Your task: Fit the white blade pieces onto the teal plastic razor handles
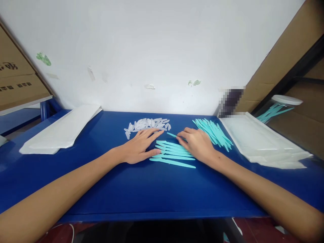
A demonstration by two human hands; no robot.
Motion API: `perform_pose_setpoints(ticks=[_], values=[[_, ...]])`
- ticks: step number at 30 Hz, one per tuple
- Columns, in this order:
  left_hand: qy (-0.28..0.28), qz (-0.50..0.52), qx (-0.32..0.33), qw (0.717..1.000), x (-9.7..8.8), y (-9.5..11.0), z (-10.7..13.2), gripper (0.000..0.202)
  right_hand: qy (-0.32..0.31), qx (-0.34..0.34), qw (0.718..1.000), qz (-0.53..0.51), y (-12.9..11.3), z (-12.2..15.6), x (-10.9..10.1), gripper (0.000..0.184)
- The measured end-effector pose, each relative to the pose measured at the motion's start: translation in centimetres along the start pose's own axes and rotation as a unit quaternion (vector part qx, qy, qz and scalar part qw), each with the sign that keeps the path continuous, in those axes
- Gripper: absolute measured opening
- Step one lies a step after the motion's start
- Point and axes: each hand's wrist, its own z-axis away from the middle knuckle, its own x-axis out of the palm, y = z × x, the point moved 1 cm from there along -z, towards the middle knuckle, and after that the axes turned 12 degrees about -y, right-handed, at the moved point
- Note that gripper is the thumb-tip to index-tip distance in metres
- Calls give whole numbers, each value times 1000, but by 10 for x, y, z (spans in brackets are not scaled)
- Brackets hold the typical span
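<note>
My left hand (138, 145) lies flat on the blue table (141, 189), fingers stretched out toward a row of several teal plastic sticks (172, 156). My right hand (196, 143) rests on the right end of that row, its fingers curled on one teal stick (171, 134) that points left. Just beyond my left fingertips is a small heap of clear plastic caps (148, 125). A bigger pile of teal sticks (214, 131) lies behind my right hand.
A stack of white paper pouches (263, 141) sits at the right, another white pouch stack (60, 133) at the left. Cardboard boxes (15, 81) stand at both sides. A clear jar with teal sticks (274, 109) lies at the far right. A white wall backs the table.
</note>
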Motion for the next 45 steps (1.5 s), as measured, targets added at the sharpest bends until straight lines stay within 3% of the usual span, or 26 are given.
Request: perform_pose_setpoints(ticks=[4, 11, 13, 15, 18, 20, 23, 30, 34, 38, 45], values=[[-5, -4, -1, 1000, 1, -1, -1, 70, -18, -93, 991, -96, -7, 3, 1, 40], [-16, -17, 7, 1000, 1, -1, -1, 60, -20, -133, 978, -160, 0, 8, -3, 39], [-16, -15, 6, 1000, 1, 0, -1, 59, -5, -69, 991, -115, 12, 6, -5, 37], [-15, -11, 2, 1000, 0, 0, -1, 59, 3, 41, 999, -34, 30, 5, -7, 35], [-18, -6, -8, 1000, 1, 0, 0, 59, -19, 192, 979, 71, 61, 5, -7, 35], [-20, -4, -10, 1000, 1, -1, 0, 59, -52, 237, 966, 88, 77, 5, -5, 35], [-18, -7, -4, 1000, 1, -2, 0, 59, -73, 246, 964, 71, 88, 5, -1, 31], [-15, -9, -1, 1000, 1, -2, -1, 59, -46, 196, 976, 80, 70, -2, 1, 33], [-13, -7, -3, 1000, 1, -1, -1, 59, -43, 60, 997, -1, 47, -5, 8, 36], [-11, -2, -10, 1000, 2, -1, -1, 64, -55, -80, 989, -114, 23, -3, 12, 50], [-14, -3, -16, 1000, 2, -2, -1, 67, -71, -120, 980, -140, 6, 6, 3, 57]])
